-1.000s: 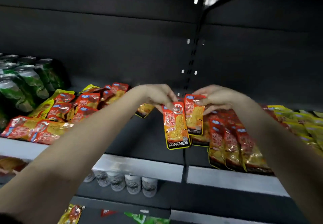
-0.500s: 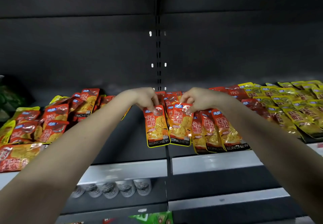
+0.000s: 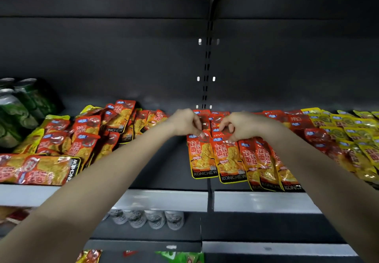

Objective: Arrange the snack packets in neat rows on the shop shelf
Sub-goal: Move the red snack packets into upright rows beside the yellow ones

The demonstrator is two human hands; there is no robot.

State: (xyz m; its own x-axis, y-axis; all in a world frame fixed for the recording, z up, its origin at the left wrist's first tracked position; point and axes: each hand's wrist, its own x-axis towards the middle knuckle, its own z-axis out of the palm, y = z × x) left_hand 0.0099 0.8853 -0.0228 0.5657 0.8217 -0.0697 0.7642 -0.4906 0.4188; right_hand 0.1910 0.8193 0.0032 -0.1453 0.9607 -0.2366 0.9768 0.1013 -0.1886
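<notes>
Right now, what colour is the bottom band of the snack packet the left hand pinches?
Black, on the orange-red foil snack packet; head view.

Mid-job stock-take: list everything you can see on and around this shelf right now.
neat red-orange packets: several, overlapping in a row, shelf right of centre
end packet: one, red-orange, left end of that row
second packet: one, red-orange, just right of the end packet
loose red-orange packets: many, jumbled pile, shelf left
yellow packets: many, in rows, shelf far right
green cans: several, far left
white containers: about four, shelf below
green bag: one, bottom edge
shelf: dark, with a white front strip
left hand: pinches the end packet's top
right hand: pinches the second packet's top
</notes>
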